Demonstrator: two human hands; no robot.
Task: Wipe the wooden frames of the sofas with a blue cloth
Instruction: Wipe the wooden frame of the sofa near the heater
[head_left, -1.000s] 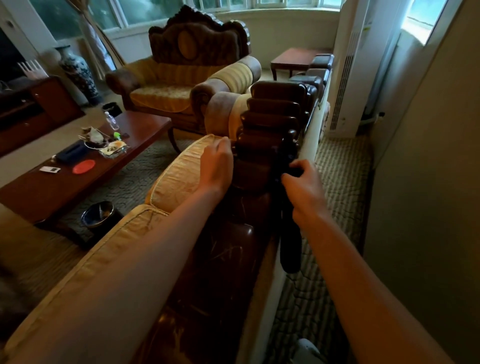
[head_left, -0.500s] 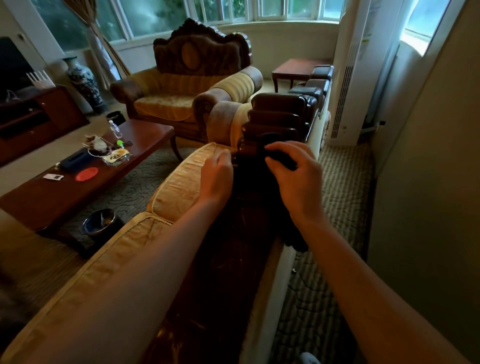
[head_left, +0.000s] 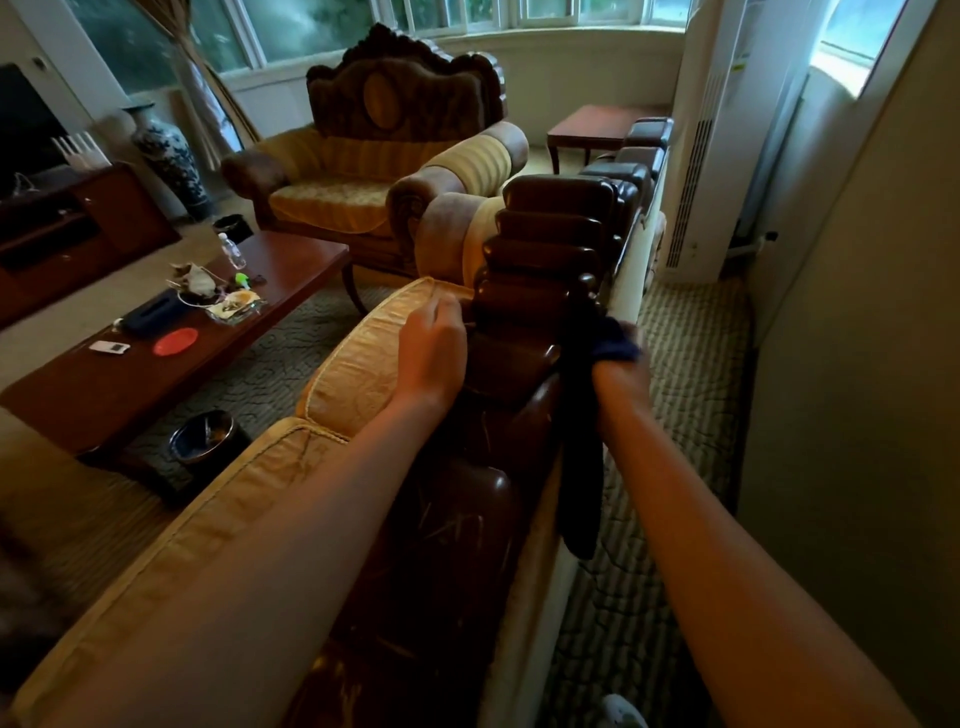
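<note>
The blue cloth (head_left: 582, 415) hangs limp over the outer edge of the sofa's carved wooden frame (head_left: 540, 270), bunched in the right hand (head_left: 621, 358). Soft and light, it likely wipes best wadded in the palm. The left hand (head_left: 431, 353), fingers loosely curled, rests on the back cushion (head_left: 358, 374).

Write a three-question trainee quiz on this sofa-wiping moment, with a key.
1. True or false: the blue cloth hangs down the back side of the sofa's wooden frame.
2. Which hand holds the cloth: (a) left hand, (b) right hand?
3. Fill in: the left hand rests at the edge of the yellow ____.

Key: 1 true; 2 b; 3 cushion.
</note>
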